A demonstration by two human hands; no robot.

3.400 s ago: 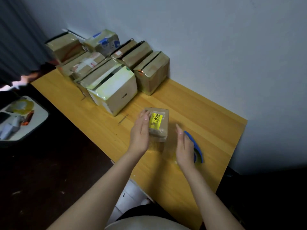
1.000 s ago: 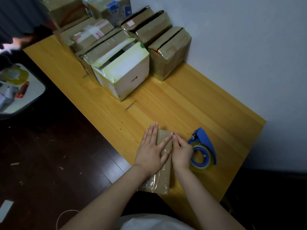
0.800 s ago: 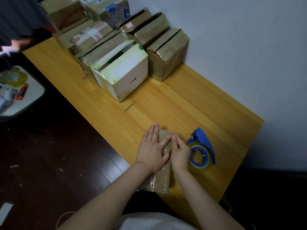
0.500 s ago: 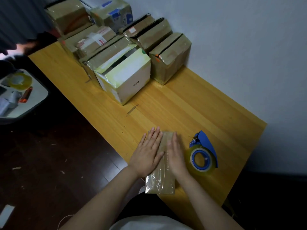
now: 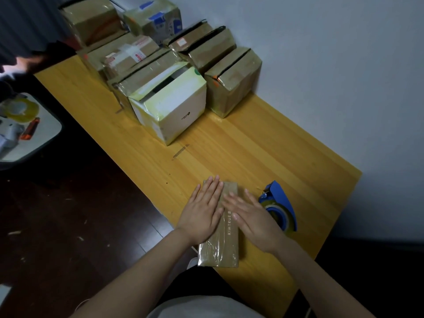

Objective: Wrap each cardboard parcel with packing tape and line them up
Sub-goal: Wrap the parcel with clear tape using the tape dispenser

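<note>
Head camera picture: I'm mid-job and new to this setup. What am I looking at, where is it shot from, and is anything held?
No machine here: these are a person's two bare hands, filmed by a head-worn camera looking down. The left hand and right hand lie flat and open, pressing on a small taped parcel at the near edge of the wooden table. Neither grips anything. A blue tape dispenser lies just right of the right hand. Larger taped boxes stand grouped at the far end, by the wall.

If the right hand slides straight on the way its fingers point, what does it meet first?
Probably the left hand, flat on the same parcel; the right hand angles towards it.
</note>
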